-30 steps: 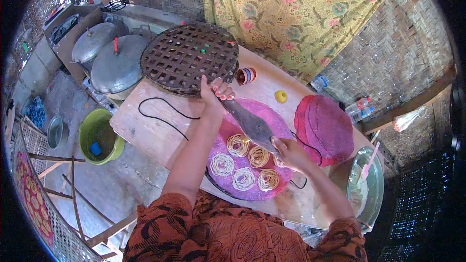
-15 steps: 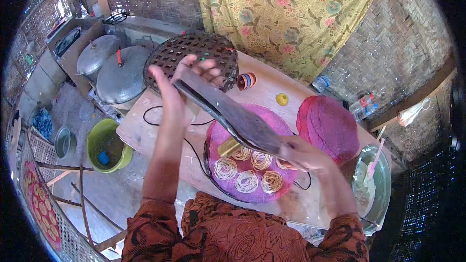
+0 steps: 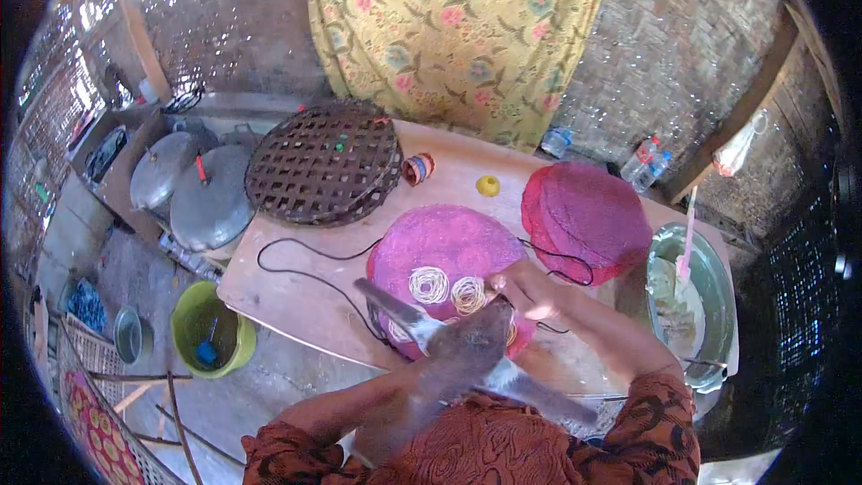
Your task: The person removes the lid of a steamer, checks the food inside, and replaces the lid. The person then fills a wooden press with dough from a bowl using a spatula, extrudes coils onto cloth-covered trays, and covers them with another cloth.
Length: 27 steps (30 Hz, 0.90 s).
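My right hand [image 3: 532,292] is closed around the far end of a wooden hand press [image 3: 471,341], a dark board with two bars crossing it, held close in front of my chest. My left hand [image 3: 429,384] is at the press's near end, smeared by motion and partly covered by the wood, so its fingers cannot be made out. Beneath the press lies a round pink mesh mat [image 3: 440,238] with coiled nests of pale strands, such as one noodle nest [image 3: 428,286]. The press hides several of the nests.
A stack of pink mats [image 3: 588,220] lies at the table's right, by a green basin [image 3: 718,278] of pale dough-like stuff. A woven lattice tray [image 3: 325,162], a roll of tape [image 3: 417,169] and a yellow object [image 3: 488,185] sit behind. A black cord [image 3: 305,247] crosses the table.
The press has swung down toward my chest and turned, its brass tube no longer visible. My left hand has gone from open and raised to low at the press. The view has shifted.
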Available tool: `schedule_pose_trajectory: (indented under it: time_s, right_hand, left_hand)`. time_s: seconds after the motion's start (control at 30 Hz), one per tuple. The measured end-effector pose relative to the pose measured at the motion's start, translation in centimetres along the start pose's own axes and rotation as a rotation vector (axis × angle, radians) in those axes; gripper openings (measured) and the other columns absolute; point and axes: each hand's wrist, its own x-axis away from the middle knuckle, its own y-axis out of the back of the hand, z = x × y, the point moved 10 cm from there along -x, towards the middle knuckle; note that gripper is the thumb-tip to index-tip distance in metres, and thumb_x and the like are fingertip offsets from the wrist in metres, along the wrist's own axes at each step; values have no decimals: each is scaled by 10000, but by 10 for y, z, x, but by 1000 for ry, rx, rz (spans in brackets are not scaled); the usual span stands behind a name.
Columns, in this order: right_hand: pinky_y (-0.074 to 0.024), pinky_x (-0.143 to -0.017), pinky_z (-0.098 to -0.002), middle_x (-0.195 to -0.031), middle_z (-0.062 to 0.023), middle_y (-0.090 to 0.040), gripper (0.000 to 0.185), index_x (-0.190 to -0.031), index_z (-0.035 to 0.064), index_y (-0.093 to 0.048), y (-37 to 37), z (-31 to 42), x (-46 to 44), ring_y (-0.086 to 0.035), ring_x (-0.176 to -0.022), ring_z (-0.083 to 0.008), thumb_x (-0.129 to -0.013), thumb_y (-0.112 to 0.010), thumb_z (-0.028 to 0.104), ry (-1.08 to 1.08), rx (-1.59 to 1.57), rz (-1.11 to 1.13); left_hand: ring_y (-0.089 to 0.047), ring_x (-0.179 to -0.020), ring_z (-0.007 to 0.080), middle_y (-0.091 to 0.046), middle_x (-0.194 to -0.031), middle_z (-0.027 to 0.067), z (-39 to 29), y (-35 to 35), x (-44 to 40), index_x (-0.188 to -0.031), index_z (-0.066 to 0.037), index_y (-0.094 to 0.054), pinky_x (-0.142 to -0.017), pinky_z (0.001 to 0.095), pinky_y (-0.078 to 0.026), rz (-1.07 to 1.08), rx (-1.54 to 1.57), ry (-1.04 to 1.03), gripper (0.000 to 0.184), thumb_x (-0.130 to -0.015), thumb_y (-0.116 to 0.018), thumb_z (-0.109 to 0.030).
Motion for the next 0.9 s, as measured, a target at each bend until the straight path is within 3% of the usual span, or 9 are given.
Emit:
schedule_pose_trajectory:
  time_s: [0.2,0.3,0.43,0.57,0.63,0.7,0.77,0.83,0.9]
  right_hand:
    - [-468,-628,-430,-919,-149,-549,363,-1111,39,-518,68,217,11,-543,-632,-355,-884,-495,322,798,-34,-236]
    - [-490,-669,-416,-993,-157,-537,399,-1165,57,-479,25,236,20,-572,-673,-338,-884,-527,335,711,356,6]
    - [-499,-652,-386,-986,-161,-546,322,-1134,67,-456,85,165,17,-613,-761,-320,-842,-593,72,119,7,-314]
    - [-389,-510,-249,-805,-65,-515,294,-1131,66,-424,151,100,81,-517,-582,-126,-865,-537,14,-210,-228,-826]
    - [-394,-439,-286,-673,-33,-493,255,-1128,63,-423,205,99,163,-492,-515,-127,-886,-501,58,-178,47,-1175]
    - [-388,-412,-284,-644,-17,-456,174,-1089,73,-436,226,84,250,-457,-493,-110,-917,-449,95,-169,-391,-1528]
    - [-385,-411,-280,-642,-12,-426,131,-1052,83,-437,233,82,301,-448,-493,-106,-928,-433,123,-16,-435,-1787]
    - [-394,-428,-271,-622,-4,-356,116,-955,94,-422,215,59,353,-423,-489,-109,-948,-435,208,278,-514,-2102]
    - [-445,-621,-311,-697,-33,-480,300,-839,80,-452,173,12,347,-499,-626,-166,-982,-391,336,78,-674,-2252]
  left_hand:
    - [-564,-990,160,-581,-1103,124,35,-40,-8,-1149,-84,-562,-760,320,-477,492,570,124,327,-845,-578,-203]
    - [-577,-978,166,-603,-1058,116,52,-49,-17,-1137,-103,-574,-741,329,-484,585,794,225,329,-826,-600,-208]
    - [-596,-962,174,-633,-999,106,50,-33,-45,-1120,-129,-590,-716,342,-493,446,942,221,333,-801,-630,-214]
    - [-613,-929,205,-643,-972,89,73,-22,-37,-1090,-154,-604,-726,366,-496,641,235,445,349,-766,-675,-262]
    - [-624,-913,192,-634,-1025,66,91,-20,-27,-1091,-153,-599,-749,366,-506,179,597,224,357,-815,-635,-377]
    - [-615,-944,215,-615,-1093,69,123,-56,-8,-1169,-120,-549,-797,358,-501,188,799,477,346,-860,-612,-262]
    - [-562,-1026,275,-544,-1163,85,118,-50,-5,-1137,-71,-539,-880,429,-463,-260,1308,873,253,-900,-516,-156]
    - [-561,-1021,280,-550,-1145,97,82,-70,-48,-1144,-59,-534,-889,430,-454,-379,1650,713,264,-895,-501,-139]
    - [-560,-1015,285,-556,-1127,109,58,-73,-92,-1152,-47,-529,-899,432,-446,-512,1977,537,275,-890,-485,-122]
